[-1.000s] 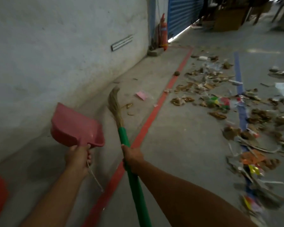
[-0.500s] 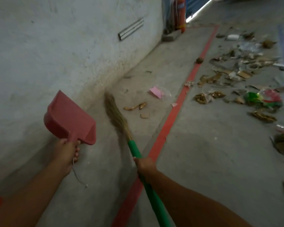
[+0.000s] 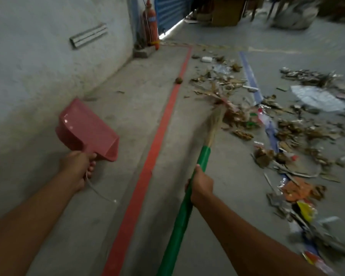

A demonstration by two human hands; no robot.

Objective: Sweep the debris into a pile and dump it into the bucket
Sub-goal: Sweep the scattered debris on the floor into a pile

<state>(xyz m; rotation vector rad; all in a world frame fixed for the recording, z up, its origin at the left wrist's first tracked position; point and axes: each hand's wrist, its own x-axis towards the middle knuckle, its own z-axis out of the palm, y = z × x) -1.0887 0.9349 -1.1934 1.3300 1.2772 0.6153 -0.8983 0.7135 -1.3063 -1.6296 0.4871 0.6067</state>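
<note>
My left hand point(image 3: 77, 166) grips the handle of a red dustpan point(image 3: 87, 128), held up off the floor near the wall. My right hand point(image 3: 200, 185) grips the green handle of a broom point(image 3: 187, 202). Its straw bristles point(image 3: 215, 124) reach across the red floor line into the left edge of the debris point(image 3: 237, 114). The debris is a wide scatter of cardboard scraps, wrappers and plastic over the grey floor on the right. No bucket is in view.
A white wall point(image 3: 38, 56) runs along the left. A red line point(image 3: 157, 140) and a blue line point(image 3: 251, 80) are painted on the floor. A red fire extinguisher point(image 3: 151, 26) stands by a blue shutter at the back. Cardboard and furniture crowd the far end.
The broom head has swung right, from the strip beside the wall across the red line into the debris. The pink scrap and small pieces near the wall are gone from that strip. The view has turned right.
</note>
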